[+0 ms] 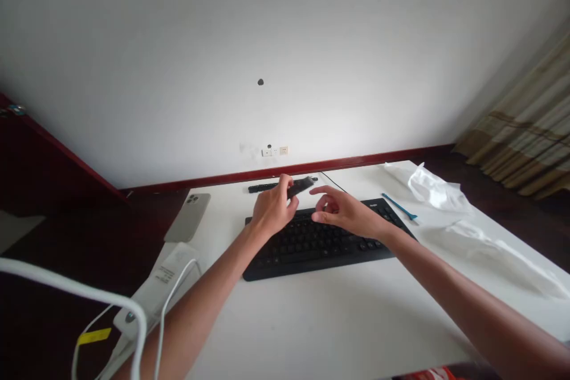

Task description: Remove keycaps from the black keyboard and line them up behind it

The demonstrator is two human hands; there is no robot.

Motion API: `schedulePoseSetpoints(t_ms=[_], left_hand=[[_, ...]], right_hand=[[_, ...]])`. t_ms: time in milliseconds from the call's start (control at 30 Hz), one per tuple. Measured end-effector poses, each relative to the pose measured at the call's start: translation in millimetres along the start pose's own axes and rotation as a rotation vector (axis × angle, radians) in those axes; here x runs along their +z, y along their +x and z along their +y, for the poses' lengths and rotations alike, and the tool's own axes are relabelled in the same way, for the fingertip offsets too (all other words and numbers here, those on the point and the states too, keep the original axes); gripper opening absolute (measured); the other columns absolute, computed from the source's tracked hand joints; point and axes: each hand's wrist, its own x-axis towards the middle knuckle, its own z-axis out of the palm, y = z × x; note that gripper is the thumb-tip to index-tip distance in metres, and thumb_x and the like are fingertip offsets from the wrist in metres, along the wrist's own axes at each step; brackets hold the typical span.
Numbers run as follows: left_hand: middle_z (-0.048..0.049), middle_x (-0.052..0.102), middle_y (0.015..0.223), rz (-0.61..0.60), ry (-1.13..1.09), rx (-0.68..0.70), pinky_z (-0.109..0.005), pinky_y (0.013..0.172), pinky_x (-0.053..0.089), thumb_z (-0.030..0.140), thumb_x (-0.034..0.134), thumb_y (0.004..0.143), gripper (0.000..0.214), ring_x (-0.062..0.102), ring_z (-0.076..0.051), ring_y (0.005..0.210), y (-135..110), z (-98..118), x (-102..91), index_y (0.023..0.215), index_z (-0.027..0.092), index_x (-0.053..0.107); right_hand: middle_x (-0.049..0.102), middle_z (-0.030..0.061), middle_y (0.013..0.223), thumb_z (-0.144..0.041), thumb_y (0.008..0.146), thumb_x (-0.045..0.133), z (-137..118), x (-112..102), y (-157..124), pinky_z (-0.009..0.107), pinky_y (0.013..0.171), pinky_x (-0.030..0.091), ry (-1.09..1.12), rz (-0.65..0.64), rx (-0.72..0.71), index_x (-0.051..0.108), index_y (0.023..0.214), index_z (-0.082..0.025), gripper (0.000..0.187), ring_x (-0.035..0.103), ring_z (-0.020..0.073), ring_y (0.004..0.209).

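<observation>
— White cables [133,309] are hanging closest to the camera, at the lower left, and one yellow tag [93,336] is sitting on them. Are you seeing writing on it?

— No, the tag is too small to read. Beside it a white adapter block [167,276] is lying at the bench [320,320] edge with a printed label, but the print is blurred.

— What is the left hand [272,209] doing?

— It is closing around a dark slim object [300,186], holding it a little above the far edge of the black keyboard [320,240]. I think it is gripping one end so the other end is pointing free to the right. I cannot tell what the object is.

— And the right hand [342,211]?

— It is hovering over the keyboard with fingers loosely spread, holding nothing, just beside the dark object. It seems to be waiting close to help the left one.

— Is the keyboard showing a brand?

— A small white word is sitting at its top right corner, but I cannot read it.

— What else is lying around?

— A long black strip [267,187] is lying behind the keyboard near the wall. A phone [189,217] is lying face down on the left. A blue tool [399,206] and crumpled white plastic wrapping [439,193] are resting on the right, well apart from both hands.
</observation>
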Motion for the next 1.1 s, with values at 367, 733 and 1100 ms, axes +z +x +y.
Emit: schedulePoseSetpoints(t_ms=[367,733,1100], left_hand=[[0.0014,0.073,0.088,-0.145,-0.214,0.068,-0.028,0.065,0.048,0.035,0.054,0.101,0.028,0.069,-0.019,0.070,-6.3,19.1,10.4,0.127,0.026,0.051],[0.0039,0.056,0.062,-0.161,-0.488,-0.036,-0.025,0.057,0.033,0.049,0.047,0.106,0.036,0.049,-0.013,0.054,-6.0,8.9,20.0,0.111,0.020,0.068],[-0.0003,0.074,0.078,-0.214,-0.449,-0.014,-0.026,0.068,0.044,0.044,0.045,0.107,0.041,0.065,-0.015,0.067,-2.0,12.2,11.1,0.087,0.021,0.071]], right_hand=[[0.066,0.0013,0.078,-0.049,0.083,0.080,54.2,-15.8,23.6,0.031,0.070,0.047,0.218,0.204,-0.063,0.077,0.108,-0.018,0.040,0.056,0.0162,0.072],[0.071,0.0033,0.080,-0.050,0.084,0.080,67.0,-16.0,22.2,0.033,0.077,0.051,0.291,0.259,-0.055,0.076,0.109,-0.018,0.041,0.064,0.0187,0.077],[0.074,0.0044,0.077,-0.049,0.084,0.081,53.4,-14.6,16.0,0.034,0.075,0.055,0.237,0.334,-0.059,0.079,0.105,-0.018,0.038,0.067,0.0201,0.074]])
